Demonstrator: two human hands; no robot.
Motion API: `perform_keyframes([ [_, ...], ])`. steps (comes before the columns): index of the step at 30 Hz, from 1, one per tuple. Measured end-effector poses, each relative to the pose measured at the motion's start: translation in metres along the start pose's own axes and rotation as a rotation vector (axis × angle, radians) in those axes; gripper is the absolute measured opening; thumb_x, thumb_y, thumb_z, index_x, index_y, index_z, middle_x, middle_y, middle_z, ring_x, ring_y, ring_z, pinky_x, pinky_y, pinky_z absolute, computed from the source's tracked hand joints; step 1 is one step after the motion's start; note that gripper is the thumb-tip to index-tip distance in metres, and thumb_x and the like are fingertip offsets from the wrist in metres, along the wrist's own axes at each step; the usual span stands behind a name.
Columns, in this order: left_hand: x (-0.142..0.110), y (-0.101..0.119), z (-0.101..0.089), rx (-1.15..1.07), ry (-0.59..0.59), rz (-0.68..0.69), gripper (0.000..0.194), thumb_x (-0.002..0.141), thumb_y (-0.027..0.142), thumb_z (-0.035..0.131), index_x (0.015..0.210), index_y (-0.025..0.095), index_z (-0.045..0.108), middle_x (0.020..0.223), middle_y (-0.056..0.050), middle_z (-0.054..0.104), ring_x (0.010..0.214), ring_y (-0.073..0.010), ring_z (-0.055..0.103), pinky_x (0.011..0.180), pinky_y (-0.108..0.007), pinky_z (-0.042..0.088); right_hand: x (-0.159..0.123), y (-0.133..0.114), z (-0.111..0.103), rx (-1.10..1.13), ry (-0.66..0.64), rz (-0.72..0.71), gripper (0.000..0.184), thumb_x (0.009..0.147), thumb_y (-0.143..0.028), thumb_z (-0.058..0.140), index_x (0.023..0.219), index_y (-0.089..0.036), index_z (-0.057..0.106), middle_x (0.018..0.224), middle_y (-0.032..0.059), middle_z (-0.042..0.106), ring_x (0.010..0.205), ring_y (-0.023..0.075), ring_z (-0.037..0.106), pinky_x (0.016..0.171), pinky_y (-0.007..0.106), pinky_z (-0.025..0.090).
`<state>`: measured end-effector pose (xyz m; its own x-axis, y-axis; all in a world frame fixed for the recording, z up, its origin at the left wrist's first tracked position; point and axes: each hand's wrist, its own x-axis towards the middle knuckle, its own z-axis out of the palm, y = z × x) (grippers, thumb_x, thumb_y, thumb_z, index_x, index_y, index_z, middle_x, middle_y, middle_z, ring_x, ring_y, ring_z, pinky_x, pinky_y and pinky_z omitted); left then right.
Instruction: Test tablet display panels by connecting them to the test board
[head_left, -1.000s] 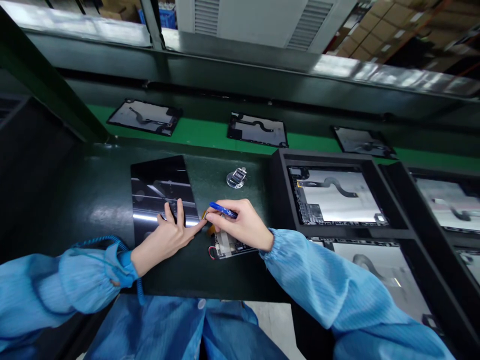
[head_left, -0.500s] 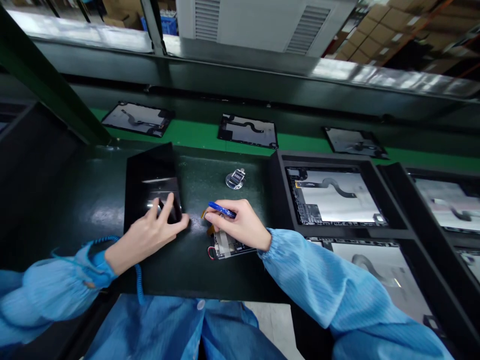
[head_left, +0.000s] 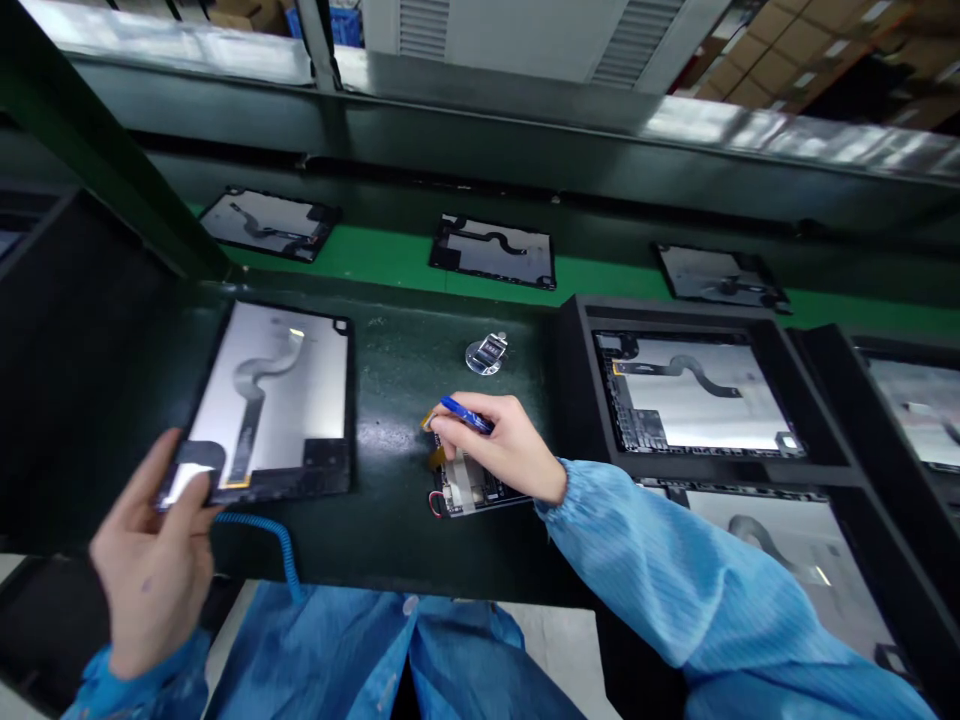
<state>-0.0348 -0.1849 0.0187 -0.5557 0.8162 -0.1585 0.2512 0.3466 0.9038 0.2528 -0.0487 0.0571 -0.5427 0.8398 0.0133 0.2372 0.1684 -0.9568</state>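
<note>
My left hand (head_left: 154, 560) grips the near left corner of a tablet screen panel (head_left: 319, 385), thumb on top. Its silver back faces up, with a dark curved flex cable (head_left: 251, 420) across it. In my right hand (head_left: 514, 450) is a blue pen-like tool (head_left: 466, 414), its tip hidden by the fingers. The fingertips are at an orange flex strip (head_left: 429, 420); whether they pinch it I cannot tell. Below this hand lies a circuit board (head_left: 469, 490) with tape and a red wire loop, partly covered by the hand.
A small round stand with a label-like piece (head_left: 486, 354) is on the dark green bench (head_left: 397, 540). Black trays (head_left: 581, 390) holding similar panels stand at the right. Several panels (head_left: 491, 250) lie on the green strip behind. A blue coiled cord (head_left: 281, 545) runs beside my left hand.
The screen panel has been turned from its glossy black face to its silver back. My left hand has moved left and nearer, now gripping its corner. The right hand keeps its grip.
</note>
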Motion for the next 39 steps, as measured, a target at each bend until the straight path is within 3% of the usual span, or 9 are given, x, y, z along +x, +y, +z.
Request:
perform_keyframes([
  [2, -0.010, 0.001, 0.020, -0.224, 0.119, -0.213, 0.063, 0.082, 0.045, 0.065, 0.141, 0.039, 0.047, 0.148, 0.002, 0.049, 0.137, -0.0393, 0.040, 0.117, -0.060, 0.032, 0.001, 0.000, -0.001, 0.018, -0.016, 0.007, 0.022, 0.093, -0.032, 0.057, 0.079, -0.016, 0.064, 0.063, -0.0026, 0.063, 0.060, 0.0089, 0.056, 0.064, 0.022, 0.044],
  [6, -0.033, -0.004, 0.043, -0.352, -0.004, -0.279, 0.058, 0.081, 0.034, 0.069, 0.137, 0.032, 0.054, 0.144, -0.001, 0.054, 0.137, -0.0291, 0.045, 0.119, -0.049, 0.032, 0.002, 0.000, -0.003, 0.014, -0.037, 0.019, 0.028, 0.096, -0.035, 0.053, 0.077, -0.017, 0.061, 0.067, -0.0020, 0.063, 0.064, 0.0096, 0.056, 0.067, 0.023, 0.044],
  [13, -0.021, 0.023, 0.024, 0.109, 0.079, 0.348, 0.033, 0.086, 0.027, 0.060, 0.112, 0.046, 0.068, 0.129, 0.006, 0.061, 0.126, -0.0294, 0.052, 0.111, -0.053, 0.039, 0.004, 0.002, -0.003, -0.104, -0.076, 0.010, 0.025, 0.098, -0.033, 0.048, 0.080, -0.017, 0.057, 0.066, -0.0039, 0.054, 0.059, 0.0072, 0.046, 0.059, 0.021, 0.035],
  [21, 0.081, 0.060, 0.074, 0.767, -0.421, 0.768, 0.041, 0.095, 0.037, 0.033, 0.096, 0.012, 0.065, 0.100, -0.018, 0.060, 0.098, -0.0343, 0.052, 0.091, -0.054, 0.043, 0.006, 0.006, 0.001, -0.149, -0.189, 0.004, 0.021, 0.096, -0.032, 0.053, 0.093, -0.015, 0.065, 0.074, -0.0010, 0.060, 0.065, 0.0093, 0.051, 0.062, 0.021, 0.037],
  [24, 0.089, 0.065, 0.090, 0.572, -0.686, 0.634, 0.046, 0.096, 0.043, 0.027, 0.077, 0.018, 0.060, 0.085, -0.013, 0.061, 0.089, -0.0300, 0.056, 0.091, -0.050, 0.043, 0.007, 0.006, 0.001, -0.138, -0.193, 0.008, 0.022, 0.095, -0.033, 0.055, 0.091, -0.014, 0.067, 0.073, -0.0005, 0.062, 0.066, 0.0097, 0.054, 0.062, 0.021, 0.038],
  [27, 0.079, 0.073, 0.085, 0.152, -1.047, 0.223, 0.057, 0.098, 0.049, 0.019, 0.070, 0.022, 0.062, 0.075, -0.007, 0.064, 0.078, -0.0228, 0.060, 0.083, -0.038, 0.047, 0.007, 0.005, 0.001, -0.084, -0.199, 0.015, 0.023, 0.095, -0.034, 0.056, 0.091, -0.014, 0.067, 0.069, -0.0013, 0.063, 0.063, 0.0094, 0.055, 0.061, 0.021, 0.039],
  [30, 0.059, 0.083, 0.073, -0.023, -1.194, -0.018, 0.056, 0.096, 0.053, 0.030, 0.068, 0.022, 0.066, 0.062, -0.004, 0.059, 0.057, -0.0167, 0.054, 0.067, -0.030, 0.047, 0.006, 0.005, 0.001, -0.047, -0.210, 0.022, 0.023, 0.094, -0.035, 0.058, 0.089, -0.014, 0.066, 0.066, -0.0017, 0.063, 0.061, 0.0088, 0.054, 0.060, 0.020, 0.040],
  [33, 0.037, 0.089, 0.067, -0.050, -1.087, 0.013, 0.037, 0.087, 0.048, 0.057, 0.062, 0.021, 0.065, 0.055, 0.000, 0.052, 0.049, -0.0126, 0.045, 0.048, -0.024, 0.038, 0.005, 0.004, 0.002, -0.026, -0.213, 0.008, 0.021, 0.092, -0.032, 0.060, 0.086, -0.013, 0.067, 0.066, -0.0021, 0.062, 0.060, 0.0080, 0.053, 0.062, 0.020, 0.040],
  [39, 0.007, 0.078, 0.080, -0.084, -0.509, 0.256, 0.010, 0.079, 0.026, 0.070, 0.070, 0.025, 0.073, 0.056, 0.004, 0.061, 0.050, -0.0091, 0.052, 0.046, -0.017, 0.040, 0.003, 0.001, 0.003, -0.040, -0.204, -0.012, 0.023, 0.090, -0.034, 0.064, 0.085, -0.012, 0.072, 0.064, -0.0031, 0.059, 0.057, 0.0063, 0.045, 0.055, 0.019, 0.033],
])
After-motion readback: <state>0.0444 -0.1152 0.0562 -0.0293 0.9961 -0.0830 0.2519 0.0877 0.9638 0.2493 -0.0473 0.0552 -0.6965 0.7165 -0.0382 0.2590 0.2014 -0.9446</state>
